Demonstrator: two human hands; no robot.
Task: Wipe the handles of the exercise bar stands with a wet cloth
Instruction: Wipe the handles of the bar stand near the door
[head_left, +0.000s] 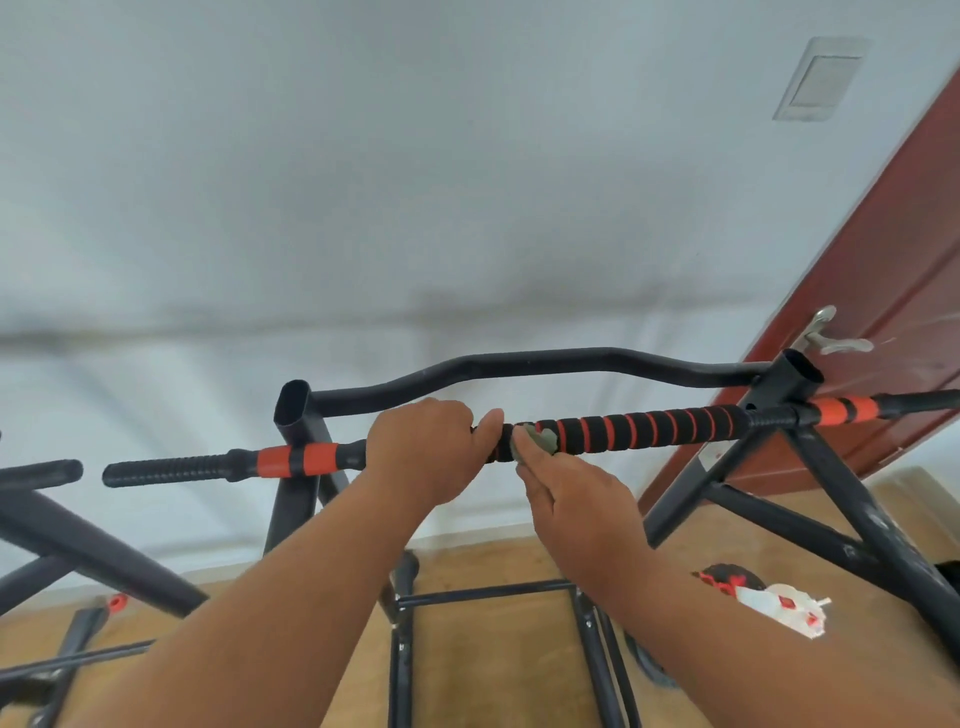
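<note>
A black exercise bar stand (291, 467) carries a horizontal bar wrapped in a black foam handle with orange spiral stripes (644, 428). My left hand (421, 452) grips the bar just left of the foam's middle, thumb over the top. Right beside it my right hand (566, 499) pinches a small grey-green cloth (535, 439) against the foam handle. Most of the cloth is hidden by my fingers. Orange-banded sections (296, 460) sit near both uprights.
A curved black rear bar (540, 361) runs behind the handle. A second stand (47, 525) is at the left. A dark red door (883, 270) with a metal handle stands at right. Black, red and white items (769, 597) lie on the wooden floor.
</note>
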